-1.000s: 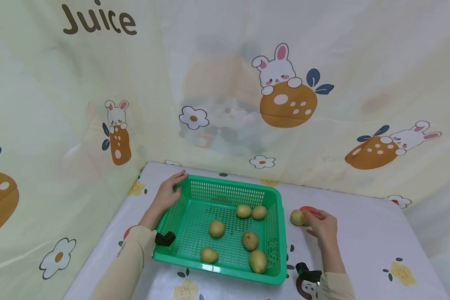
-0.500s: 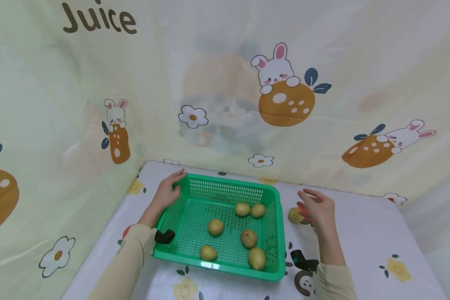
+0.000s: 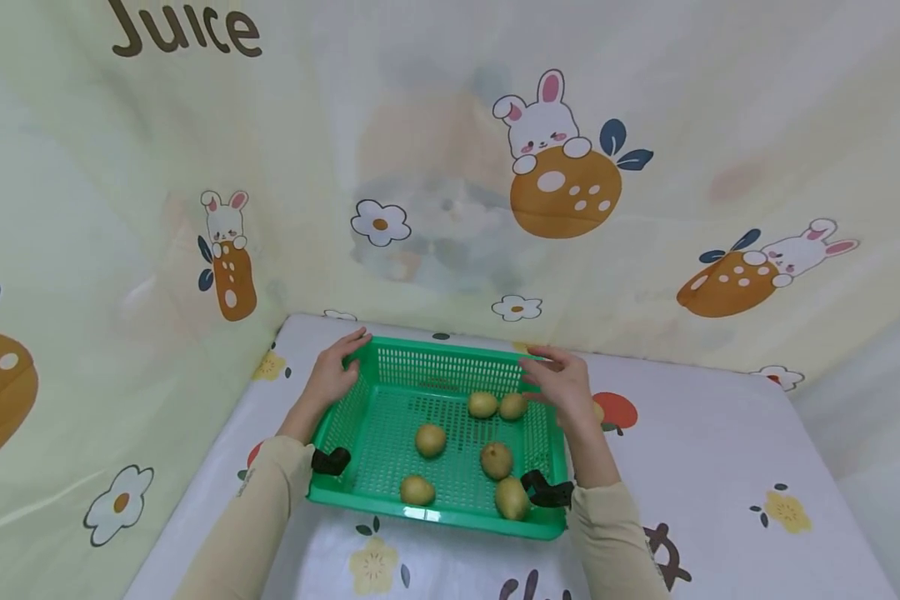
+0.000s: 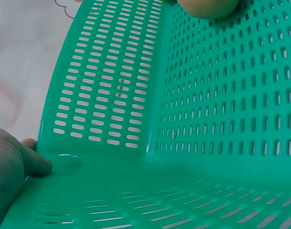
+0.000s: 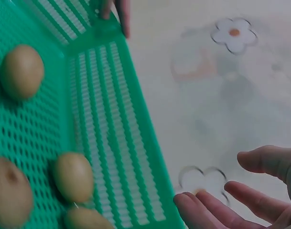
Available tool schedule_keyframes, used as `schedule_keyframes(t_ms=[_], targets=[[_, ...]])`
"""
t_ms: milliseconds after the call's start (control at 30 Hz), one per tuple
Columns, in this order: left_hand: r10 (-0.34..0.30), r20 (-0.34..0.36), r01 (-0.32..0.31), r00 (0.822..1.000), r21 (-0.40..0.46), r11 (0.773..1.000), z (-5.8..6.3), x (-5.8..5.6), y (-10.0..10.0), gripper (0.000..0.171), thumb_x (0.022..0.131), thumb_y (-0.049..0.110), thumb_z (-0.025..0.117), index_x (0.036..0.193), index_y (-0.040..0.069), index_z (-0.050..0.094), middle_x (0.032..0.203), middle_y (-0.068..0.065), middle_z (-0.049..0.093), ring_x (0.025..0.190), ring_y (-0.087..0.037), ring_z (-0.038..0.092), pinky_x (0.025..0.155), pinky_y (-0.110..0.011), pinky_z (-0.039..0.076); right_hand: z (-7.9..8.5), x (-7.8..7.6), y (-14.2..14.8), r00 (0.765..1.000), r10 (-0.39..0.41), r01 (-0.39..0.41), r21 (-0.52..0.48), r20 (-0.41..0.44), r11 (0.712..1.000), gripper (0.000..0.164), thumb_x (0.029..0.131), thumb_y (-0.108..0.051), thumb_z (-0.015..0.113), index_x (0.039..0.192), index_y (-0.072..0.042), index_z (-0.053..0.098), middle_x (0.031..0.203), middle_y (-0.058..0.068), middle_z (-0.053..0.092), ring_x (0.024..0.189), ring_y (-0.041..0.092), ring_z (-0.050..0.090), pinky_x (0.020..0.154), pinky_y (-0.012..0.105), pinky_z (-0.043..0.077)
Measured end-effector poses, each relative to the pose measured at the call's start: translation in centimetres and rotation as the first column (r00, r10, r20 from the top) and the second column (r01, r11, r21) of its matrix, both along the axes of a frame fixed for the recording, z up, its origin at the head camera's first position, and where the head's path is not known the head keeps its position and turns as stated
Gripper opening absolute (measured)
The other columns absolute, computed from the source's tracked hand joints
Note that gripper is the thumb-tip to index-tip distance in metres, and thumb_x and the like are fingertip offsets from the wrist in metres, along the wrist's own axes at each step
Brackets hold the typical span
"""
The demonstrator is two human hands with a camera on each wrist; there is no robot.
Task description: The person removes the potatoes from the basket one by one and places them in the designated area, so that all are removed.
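A green plastic basket [image 3: 390,492] holds several potatoes [image 3: 431,440]. My left hand [image 3: 333,377] grips its back left corner; in the left wrist view the thumb [image 4: 36,163] lies over the rim and the other fingers are mostly hidden. With fingers spread, my right hand [image 3: 562,382] is at the back right corner. In the right wrist view its fingertips come right up to the rim, and nothing is between finger and thumb. A yellowish, potato-like thing [image 3: 597,410] shows just past my right wrist, mostly hidden behind it.
The basket stands on a white printed tablecloth [image 3: 705,467] with fruit and flower patterns. A hanging printed sheet [image 3: 435,167] closes off the back and sides, close behind the basket. Black wrist cameras [image 3: 546,489] overlap the basket's sides.
My right hand has let go of the yellowish round thing right of the basket and moved left to the basket's back right corner. The left hand stays at its corner. The head view has shifted slightly.
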State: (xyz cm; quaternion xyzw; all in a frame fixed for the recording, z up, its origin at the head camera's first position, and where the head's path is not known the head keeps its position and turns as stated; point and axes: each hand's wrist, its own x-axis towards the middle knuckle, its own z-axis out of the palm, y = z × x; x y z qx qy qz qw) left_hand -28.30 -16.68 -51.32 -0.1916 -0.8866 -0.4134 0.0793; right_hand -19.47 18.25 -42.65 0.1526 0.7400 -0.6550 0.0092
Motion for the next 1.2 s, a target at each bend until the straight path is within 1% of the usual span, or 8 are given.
schedule_keyframes(t_ms=[167,267,400,600,733,867,1000,1200], targets=[[0.002,0.004,-0.002,1.000,0.004,1.000,-0.8,0.5,-0.1,0.053,0.088,-0.011,0.050,0.139,0.001,0.055,0.149,-0.016,0.046,0.137,-0.038,0.041,0.066,-0.036,0.037,-1.9,-0.3,-2.9,0.998,0.058,-0.059,0.037,0.020,0.998,0.041,0.092,-0.013,0.067,0.129,0.004,0.062,0.117,0.025,0.066,0.091,0.028,0.069,0.065,0.031,0.057],[0.004,0.008,-0.004,1.000,-0.002,1.000,-1.3,0.7,-0.1,0.053,0.088,-0.012,0.050,0.139,0.001,0.056,0.148,-0.017,0.047,0.136,-0.039,0.042,0.063,-0.034,0.036,-3.2,-0.2,-4.5,0.994,0.095,-0.097,0.044,0.046,0.994,0.040,0.092,-0.012,0.068,0.129,0.003,0.063,0.115,0.024,0.065,0.098,0.038,0.067,0.070,0.038,0.058],[0.008,0.013,-0.008,1.000,0.001,1.000,-1.5,0.9,0.0,0.053,0.087,-0.012,0.050,0.139,0.001,0.056,0.148,-0.015,0.047,0.136,-0.039,0.042,0.067,-0.036,0.038,-4.9,0.1,-6.0,0.987,0.143,-0.144,0.020,0.075,0.989,0.041,0.092,-0.012,0.068,0.130,0.003,0.062,0.120,0.026,0.062,0.108,0.046,0.062,0.081,0.050,0.055],[0.014,0.039,-0.013,0.999,-0.005,1.000,-1.7,1.1,0.1,0.054,0.087,-0.011,0.050,0.139,0.003,0.056,0.149,-0.013,0.047,0.137,-0.037,0.041,0.078,-0.041,0.041,-6.8,0.0,-7.2,0.977,0.165,-0.175,0.068,0.134,0.982,0.039,0.090,-0.012,0.070,0.126,0.004,0.063,0.122,0.027,0.061,0.109,0.046,0.061,0.080,0.051,0.055],[0.015,0.045,-0.015,0.999,0.002,1.000,-1.7,1.2,0.2,0.053,0.087,-0.010,0.051,0.139,0.002,0.056,0.149,-0.014,0.047,0.137,-0.037,0.041,0.077,-0.040,0.041,-7.4,-0.2,-7.6,0.971,0.175,-0.191,0.091,0.164,0.977,0.039,0.087,-0.010,0.073,0.123,0.004,0.065,0.119,0.026,0.060,0.105,0.044,0.062,0.079,0.051,0.055],[0.013,0.021,-0.013,1.000,0.005,1.000,-1.6,1.1,0.2,0.054,0.086,-0.011,0.051,0.138,0.001,0.056,0.147,-0.016,0.048,0.136,-0.038,0.042,0.071,-0.039,0.040,-7.7,-0.4,-8.0,0.961,0.208,-0.226,0.081,0.182,0.971,0.039,0.086,-0.007,0.073,0.122,0.005,0.065,0.128,0.029,0.054,0.108,0.047,0.060,0.079,0.054,0.054],[0.017,-0.031,-0.018,0.999,-0.014,1.000,-1.4,0.8,0.2,0.054,0.085,-0.012,0.051,0.137,0.001,0.057,0.146,-0.016,0.050,0.134,-0.039,0.044,0.079,-0.042,0.040,-7.6,-0.5,-8.3,0.951,0.247,-0.267,0.091,0.184,0.959,0.039,0.086,-0.005,0.073,0.122,0.006,0.065,0.134,0.032,0.049,0.110,0.051,0.058,0.079,0.056,0.054],[0.018,-0.051,-0.019,0.999,-0.009,1.000,-0.7,0.2,0.1,0.053,0.086,-0.012,0.051,0.137,0.000,0.058,0.147,-0.015,0.049,0.134,-0.039,0.044,0.079,-0.043,0.040,-6.8,-1.1,-8.6,0.932,0.294,-0.320,0.102,0.214,0.942,0.034,0.084,-0.003,0.074,0.116,0.005,0.068,0.121,0.029,0.058,0.109,0.050,0.059,0.076,0.053,0.055]])
